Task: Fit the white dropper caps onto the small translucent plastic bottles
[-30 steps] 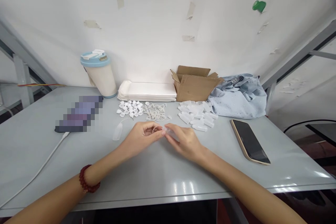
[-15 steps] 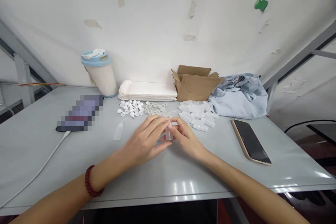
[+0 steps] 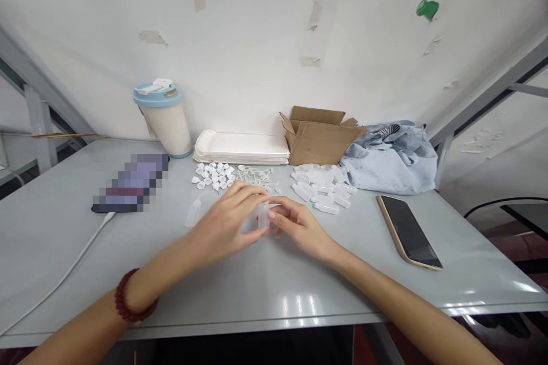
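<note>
Currently, in the head view, a translucent bottle (image 3: 263, 219) is held nearly upright between both hands, long axis twelve-to-six, its upper end covered. White caps (image 3: 214, 175) are seen at ten, pale cords (image 3: 256, 175) at twelve, loose bottles (image 3: 322, 187) at two. It is spanned end to end by the left hand's (image 3: 226, 220) half-spread thumb and fingers, and touched at three by the right hand's (image 3: 303, 229) curled ones.

Bare hands (image 3: 220, 222), bare forearms (image 3: 368, 282), dark red beaded bracelet (image 3: 121, 303) around left wrist (image 3: 145, 291)

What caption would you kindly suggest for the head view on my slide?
Two hands hold a small translucent bottle; white caps and more bottles lie beyond.
</note>
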